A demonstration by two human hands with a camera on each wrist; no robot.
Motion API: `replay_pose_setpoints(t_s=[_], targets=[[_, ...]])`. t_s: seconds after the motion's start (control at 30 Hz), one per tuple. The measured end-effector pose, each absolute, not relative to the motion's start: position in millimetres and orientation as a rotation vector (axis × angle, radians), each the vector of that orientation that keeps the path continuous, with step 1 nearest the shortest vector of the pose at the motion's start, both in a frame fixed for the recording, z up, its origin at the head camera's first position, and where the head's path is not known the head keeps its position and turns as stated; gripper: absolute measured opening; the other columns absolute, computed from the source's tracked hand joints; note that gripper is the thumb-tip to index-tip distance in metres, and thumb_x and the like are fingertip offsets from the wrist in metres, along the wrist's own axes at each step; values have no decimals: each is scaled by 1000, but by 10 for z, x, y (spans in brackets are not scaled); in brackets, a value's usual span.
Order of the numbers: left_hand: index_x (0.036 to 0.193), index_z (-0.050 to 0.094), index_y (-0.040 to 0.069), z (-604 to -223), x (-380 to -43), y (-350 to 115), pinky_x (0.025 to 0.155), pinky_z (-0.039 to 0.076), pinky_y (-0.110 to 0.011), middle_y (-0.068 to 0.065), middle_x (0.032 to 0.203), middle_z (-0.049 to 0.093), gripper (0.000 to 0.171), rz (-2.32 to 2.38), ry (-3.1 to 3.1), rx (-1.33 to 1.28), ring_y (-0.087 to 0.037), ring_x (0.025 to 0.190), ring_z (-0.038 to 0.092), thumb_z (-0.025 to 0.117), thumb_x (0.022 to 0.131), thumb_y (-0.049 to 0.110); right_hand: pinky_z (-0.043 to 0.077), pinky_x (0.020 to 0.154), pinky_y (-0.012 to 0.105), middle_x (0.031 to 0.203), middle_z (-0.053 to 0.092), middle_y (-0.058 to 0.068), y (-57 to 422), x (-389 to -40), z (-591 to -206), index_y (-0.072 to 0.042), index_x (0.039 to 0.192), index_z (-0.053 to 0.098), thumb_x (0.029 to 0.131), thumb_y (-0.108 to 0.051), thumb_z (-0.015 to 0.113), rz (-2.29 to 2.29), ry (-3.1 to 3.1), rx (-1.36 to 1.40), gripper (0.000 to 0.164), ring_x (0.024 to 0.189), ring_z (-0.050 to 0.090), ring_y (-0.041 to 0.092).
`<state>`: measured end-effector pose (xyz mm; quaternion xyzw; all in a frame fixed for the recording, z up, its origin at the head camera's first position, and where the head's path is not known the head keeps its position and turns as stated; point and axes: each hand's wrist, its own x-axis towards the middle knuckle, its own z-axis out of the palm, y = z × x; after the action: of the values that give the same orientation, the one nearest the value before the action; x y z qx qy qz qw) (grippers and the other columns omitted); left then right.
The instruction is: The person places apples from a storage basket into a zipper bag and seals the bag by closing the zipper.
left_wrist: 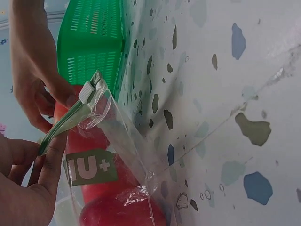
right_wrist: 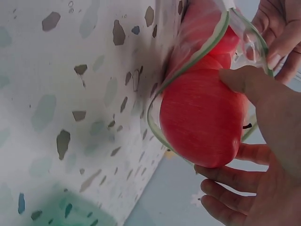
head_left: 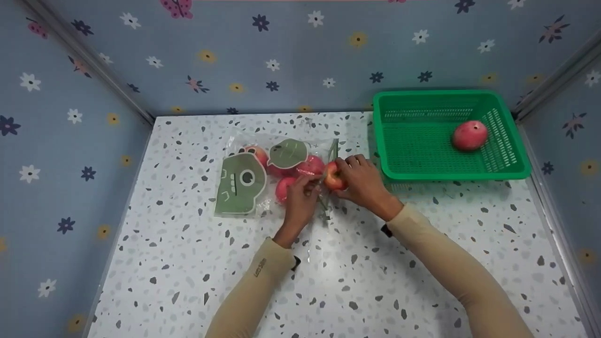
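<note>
A clear zip bag [head_left: 239, 188] with a green cartoon print lies on the table, several red fruits inside it. My left hand [head_left: 302, 199] pinches the bag's green-edged mouth between thumb and fingers, holding that edge up. In my right hand [head_left: 364, 180] is a red apple [right_wrist: 202, 117], gripped with the thumb on one side and fingers on the other. The apple sits right in the bag's mouth, its stem toward my palm. A white zip slider [left_wrist: 86, 92] shows at one end of the bag's edge in the left wrist view.
A green plastic basket [head_left: 385, 141] stands at the back right of the speckled table [head_left: 352, 281]. One reddish-pink fruit [head_left: 469, 135] lies in its right side. Flower-patterned walls [head_left: 291, 56] enclose the table at the back and both sides.
</note>
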<state>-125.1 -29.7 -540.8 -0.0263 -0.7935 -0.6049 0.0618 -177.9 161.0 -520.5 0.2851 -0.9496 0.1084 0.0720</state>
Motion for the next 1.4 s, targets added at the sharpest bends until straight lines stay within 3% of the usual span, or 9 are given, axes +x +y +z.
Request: replay_pose_setpoints(t_s=[0.23,0.53,0.8,1.13,1.4], targets=[[121,73,-2,-5418,-1240,-288,79,58,-29,-16,111,71,28,-1815,-2393,-102,-26,97,70,66,95,-12,56,91,53,122,64,21,1547,-1791,-5273,-4,141,58,81,-45,91,390,-2904,776,80,117,58,39],[125,71,-2,-5381,-1226,-281,84,56,-31,-13,110,70,28,-1781,-2444,-74,-25,99,68,65,98,-8,53,102,51,130,64,22,1409,-1791,-5325,-2,146,55,83,-43,90,471,-2977,738,83,123,57,40],[126,72,1,-5402,-1231,-283,88,58,-35,-13,120,72,30,-1770,-2420,-125,-25,103,70,64,99,-9,53,102,47,128,67,19,1302,-1775,-5451,0,142,60,82,-34,90,543,-2971,767,75,119,59,35],[123,72,-2,-5401,-1245,-294,88,59,-37,-15,119,72,28,-1788,-2382,-129,-27,102,69,63,98,-9,53,105,49,131,67,19,1221,-1778,-5554,0,138,61,83,-21,88,762,-3002,710,65,125,60,35],[123,72,0,-5387,-1233,-290,87,59,-35,-14,117,71,27,-1776,-2418,-113,-25,103,69,64,99,-8,51,107,52,134,66,19,1235,-1757,-5536,-3,144,61,85,-22,88,798,-3048,691,67,129,55,38]])
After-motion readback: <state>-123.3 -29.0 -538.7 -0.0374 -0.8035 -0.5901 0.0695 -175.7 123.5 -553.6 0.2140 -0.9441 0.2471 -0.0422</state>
